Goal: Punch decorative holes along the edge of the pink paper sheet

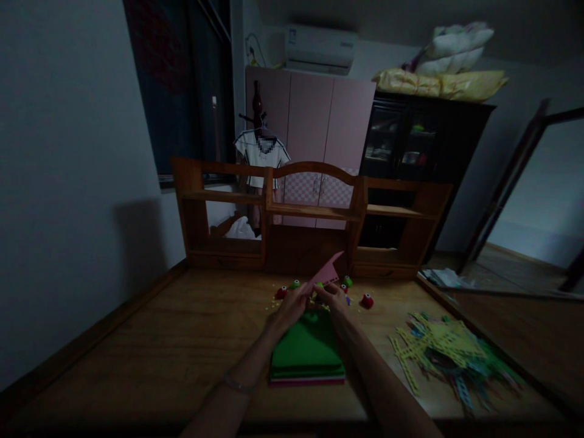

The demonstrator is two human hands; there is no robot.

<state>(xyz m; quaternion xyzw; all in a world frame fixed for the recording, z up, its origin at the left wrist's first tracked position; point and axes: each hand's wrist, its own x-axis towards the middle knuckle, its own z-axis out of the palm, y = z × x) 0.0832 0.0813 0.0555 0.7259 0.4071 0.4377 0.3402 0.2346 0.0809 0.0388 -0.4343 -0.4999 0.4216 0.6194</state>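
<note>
Holding a pink sheet above the green stack.
The left hand and right hand had bent fingers (exact pinch, I cannot tell); small red punches lay beyond the stack.

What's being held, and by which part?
A pink sheet, by its lower end, in the left hand; whether the right hand grips it cannot be told.

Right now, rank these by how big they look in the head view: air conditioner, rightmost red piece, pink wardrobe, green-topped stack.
Largest to smallest, as they look:
1. pink wardrobe
2. green-topped stack
3. air conditioner, which looks smaller partly because it is farther away
4. rightmost red piece
</note>
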